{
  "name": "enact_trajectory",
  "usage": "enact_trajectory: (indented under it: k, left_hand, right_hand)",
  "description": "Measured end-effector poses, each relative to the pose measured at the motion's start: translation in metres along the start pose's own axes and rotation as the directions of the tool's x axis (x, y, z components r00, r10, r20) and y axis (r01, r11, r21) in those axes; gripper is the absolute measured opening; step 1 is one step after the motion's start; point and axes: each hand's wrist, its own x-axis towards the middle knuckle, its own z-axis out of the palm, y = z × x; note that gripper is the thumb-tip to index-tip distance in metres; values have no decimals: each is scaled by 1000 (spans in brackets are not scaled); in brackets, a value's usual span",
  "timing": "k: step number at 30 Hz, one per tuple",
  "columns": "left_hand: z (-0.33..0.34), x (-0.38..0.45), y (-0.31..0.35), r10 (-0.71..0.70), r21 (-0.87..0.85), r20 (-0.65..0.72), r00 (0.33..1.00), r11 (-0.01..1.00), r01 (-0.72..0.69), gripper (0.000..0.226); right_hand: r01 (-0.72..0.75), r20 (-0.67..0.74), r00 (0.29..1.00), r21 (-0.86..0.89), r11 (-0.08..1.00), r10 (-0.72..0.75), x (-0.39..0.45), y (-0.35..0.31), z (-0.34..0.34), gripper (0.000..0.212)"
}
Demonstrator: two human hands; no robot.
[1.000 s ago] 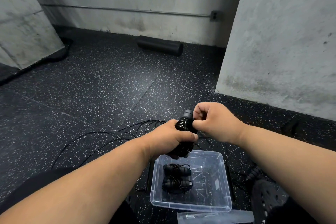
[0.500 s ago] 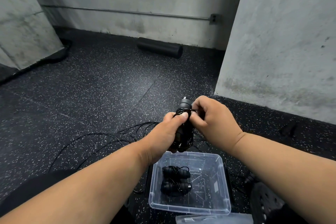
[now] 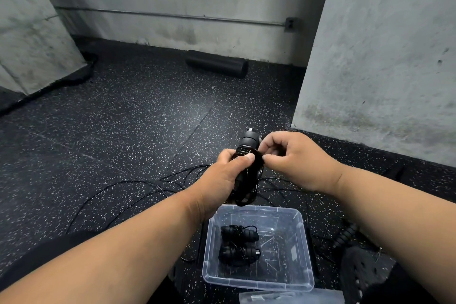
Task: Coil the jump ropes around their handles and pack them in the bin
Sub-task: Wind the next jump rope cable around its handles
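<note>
Both hands were up over the bin (image 3: 304, 276); our left hand (image 3: 223, 175) clenched round the upright handle bundle (image 3: 246, 170), thumb pressed across the coils; our right hand (image 3: 296, 158) pinched the cord end just beside the bundle's top, fingers curled on it. We judged the step as finishing the wrap on this rope, last turns or tuck; next move likely needs the loose end secured under a coil, then the bundle lowered into the bin, without the wraps springing off. Largest first: clear plastic bin on the speckled floor (image 3: 123, 131), directly below the hands; loose black cords (image 3: 118, 187) trailing on the floor to the left, not yet coiled; two wound bundles (image 3: 238, 243) lying side by side inside the bin; held bundle black, ribbed, thin cord wound tight, cap end poking above the fingers.
</note>
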Motion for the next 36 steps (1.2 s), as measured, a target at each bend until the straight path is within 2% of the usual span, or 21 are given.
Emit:
enact_trajectory:
  k: [5, 10, 12, 14, 16, 19, 22, 26, 29, 32, 36]
  left_hand:
    - [0, 1, -1, -18, 115, 43, 999, 993, 12, 58]
    - [-2, 4, -2, -29, 151, 64, 998, 988, 19, 55]
    - [-1, 3, -5, -23, 171, 67, 997, 985, 11, 50]
    - [1, 3, -8, -7, 181, 54, 999, 984, -3, 42]
    - [3, 3, -8, -3, 191, 41, 999, 982, -5, 36]
    - [5, 2, -10, -11, 193, 29, 1000, 981, 5, 35]
    - [7, 1, -11, -17, 184, 45, 999, 983, 8, 39]
    - [5, 1, -8, -28, 201, 77, 997, 980, 12, 71]
    - [3, 2, -6, -32, 161, 109, 994, 987, 14, 84]
    - [3, 0, -2, -50, 69, 152, 987, 997, 40, 86]
    - [4, -5, 2, -69, 23, 236, 969, 998, 66, 71]
  right_hand:
    - [-53, 133, 990, 42, 998, 47, 4, 6, -17, 30]
    - [-109, 223, 972, 160, 981, 72, 7, 16, -22, 14]
    - [-108, 206, 975, 102, 989, 86, 8, 18, -22, 12]
    - [-27, 162, 986, -81, 996, 40, 8, 17, -22, 9]
    - [74, 135, 990, -281, 957, -37, 7, 14, -20, 10]
    - [106, 132, 990, -384, 917, -59, 5, 10, -16, 11]
    - [119, 143, 988, -404, 907, -66, 4, 11, -16, 13]
    - [134, 112, 989, -382, 914, -98, 3, 10, -17, 17]
    - [158, 75, 987, -406, 900, -140, 2, 7, -16, 18]
    - [156, 13, 986, -419, 895, -165, 2, 3, -21, 18]
    - [89, -93, 987, -370, 925, -132, 4, 4, -36, 16]
